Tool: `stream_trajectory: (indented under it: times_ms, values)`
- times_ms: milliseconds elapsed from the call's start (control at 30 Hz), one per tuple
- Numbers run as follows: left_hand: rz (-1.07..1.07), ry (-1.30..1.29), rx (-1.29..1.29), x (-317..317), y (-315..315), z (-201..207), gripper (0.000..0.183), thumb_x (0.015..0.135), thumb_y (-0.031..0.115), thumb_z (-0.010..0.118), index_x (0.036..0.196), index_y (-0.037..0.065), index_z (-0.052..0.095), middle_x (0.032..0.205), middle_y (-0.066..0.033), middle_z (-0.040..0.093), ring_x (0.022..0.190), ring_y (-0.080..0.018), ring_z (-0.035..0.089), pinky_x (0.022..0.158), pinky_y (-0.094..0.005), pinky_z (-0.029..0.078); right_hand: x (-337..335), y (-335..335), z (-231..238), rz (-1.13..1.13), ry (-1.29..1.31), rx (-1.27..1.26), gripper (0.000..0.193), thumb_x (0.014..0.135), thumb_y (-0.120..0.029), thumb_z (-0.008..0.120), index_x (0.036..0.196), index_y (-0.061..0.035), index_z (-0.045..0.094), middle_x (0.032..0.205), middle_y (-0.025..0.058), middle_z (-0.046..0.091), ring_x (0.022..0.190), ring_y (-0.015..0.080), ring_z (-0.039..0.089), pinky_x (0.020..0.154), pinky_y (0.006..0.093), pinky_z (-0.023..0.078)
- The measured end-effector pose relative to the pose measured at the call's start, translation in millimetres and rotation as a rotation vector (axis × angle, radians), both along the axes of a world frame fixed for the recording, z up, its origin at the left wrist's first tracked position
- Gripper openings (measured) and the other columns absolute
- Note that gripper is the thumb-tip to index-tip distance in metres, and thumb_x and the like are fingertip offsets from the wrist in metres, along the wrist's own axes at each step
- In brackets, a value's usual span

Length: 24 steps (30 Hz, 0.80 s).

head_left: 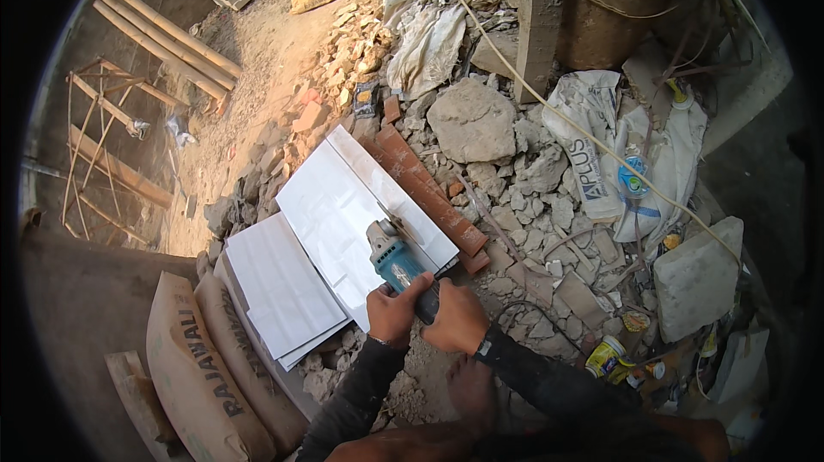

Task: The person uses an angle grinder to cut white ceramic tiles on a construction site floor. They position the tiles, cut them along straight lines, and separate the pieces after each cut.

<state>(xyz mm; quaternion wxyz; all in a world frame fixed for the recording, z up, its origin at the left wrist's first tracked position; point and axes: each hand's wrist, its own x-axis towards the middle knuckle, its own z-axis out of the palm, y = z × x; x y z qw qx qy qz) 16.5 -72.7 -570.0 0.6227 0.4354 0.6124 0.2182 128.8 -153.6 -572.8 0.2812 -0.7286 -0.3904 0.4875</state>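
Both my hands hold a teal angle grinder (399, 266) over a white tile (330, 217) that lies tilted on rubble. My left hand (390, 314) grips the grinder's body from the left. Around the dark rear handle closes my right hand (457, 320). The grinder's metal head is at a long dark line running along the tile, with a dusty strip (360, 166) on the far side of that line. Whether the disc touches the tile is hard to see. Left of it, more white tiles (279, 282) lie stacked.
Reddish-brown boards (421, 179) lie beside the tile. Broken concrete (474, 118) and rubble spread to the right, with white sacks (584, 144) and a concrete post (541, 24). Full brown paper sacks (193, 367) stand at lower left. A black cable (549, 325) curls near my bare foot (472, 389).
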Motion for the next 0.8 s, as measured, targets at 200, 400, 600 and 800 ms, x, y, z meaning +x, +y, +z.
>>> stream_trajectory:
  times_ms: [200,400,600,800]
  values:
    - [0.001,0.02,0.013,3,-7,3,0.031,0.082,0.012,0.082,0.099,-0.009,0.066,0.089,-0.011,0.071,0.072,-0.017,0.067,0.067,-0.0299,0.055,1,-8,2,-0.007,-0.005,0.006,0.049,0.066,-0.015,0.073,0.104,0.0073,0.052,0.097,0.0325,0.067,0.096,0.0484,0.066,0.086,0.0511,0.054]
    - [0.006,-0.013,-0.001,3,-15,5,0.029,0.082,0.01,0.082,0.098,-0.008,0.066,0.088,-0.0106,0.071,0.071,-0.0163,0.067,0.066,-0.0289,0.055,0,-14,1,-0.011,-0.021,0.006,0.049,0.066,-0.016,0.073,0.104,0.007,0.052,0.097,0.032,0.067,0.096,0.0485,0.066,0.086,0.051,0.054]
    - [0.003,-0.01,-0.014,0,-18,1,0.038,0.079,0.014,0.086,0.1,-0.011,0.067,0.091,-0.0122,0.072,0.074,-0.0151,0.068,0.069,-0.0284,0.056,-1,-20,-1,-0.011,-0.027,0.018,0.048,0.066,-0.016,0.074,0.103,0.0065,0.053,0.096,0.0313,0.067,0.095,0.0481,0.066,0.085,0.0508,0.055]
    - [0.003,-0.001,-0.01,1,-23,0,0.036,0.079,0.014,0.086,0.098,-0.01,0.067,0.091,-0.0119,0.072,0.074,-0.0155,0.068,0.069,-0.0286,0.056,1,-24,0,-0.002,-0.025,0.008,0.047,0.066,-0.015,0.073,0.103,0.0064,0.052,0.096,0.0309,0.068,0.095,0.0473,0.067,0.085,0.0509,0.055]
